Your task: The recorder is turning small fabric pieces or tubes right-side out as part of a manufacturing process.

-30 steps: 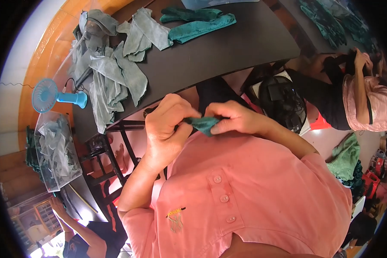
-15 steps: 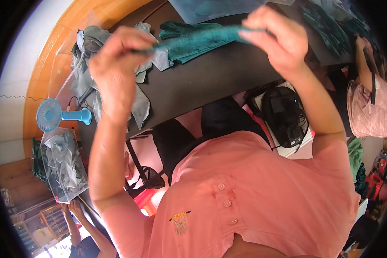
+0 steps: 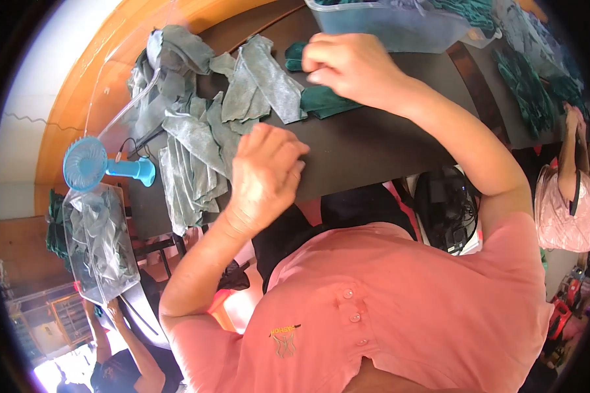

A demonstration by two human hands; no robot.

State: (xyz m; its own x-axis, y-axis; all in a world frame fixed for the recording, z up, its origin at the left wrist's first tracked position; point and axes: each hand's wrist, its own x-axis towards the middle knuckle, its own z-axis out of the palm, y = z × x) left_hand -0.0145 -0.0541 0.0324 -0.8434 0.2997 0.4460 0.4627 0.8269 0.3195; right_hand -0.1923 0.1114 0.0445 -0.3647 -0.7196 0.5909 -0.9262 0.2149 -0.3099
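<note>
My left hand (image 3: 265, 173) hangs over the dark table, its fingers curled toward the palm. No cloth shows from it, though the inside of the hand is hidden. Just left of it lie overlapping grey velvety fabric pieces (image 3: 193, 154). More grey pieces (image 3: 255, 78) spread beyond that hand. My right hand (image 3: 354, 69) is over a small stack of dark green velvety fabric (image 3: 331, 103), partly covering it. Its thumb and fingers are bent close together near the stack's left part. Whether they pinch any cloth, I cannot make out.
A clear plastic bin (image 3: 380, 26) with green fabric stands at the far edge. At left are a blue handheld fan (image 3: 85, 164) and a clear box (image 3: 101, 242) of grey cloth. Dark green fabric (image 3: 524, 92) lies at right, by another person's hands (image 3: 573, 121). A black bag (image 3: 442, 206) sits below the table edge.
The green strip stretched between both hands is no longer there. My left hand has come down and right, away from the grey pieces; my right hand has moved left over the green stack.
</note>
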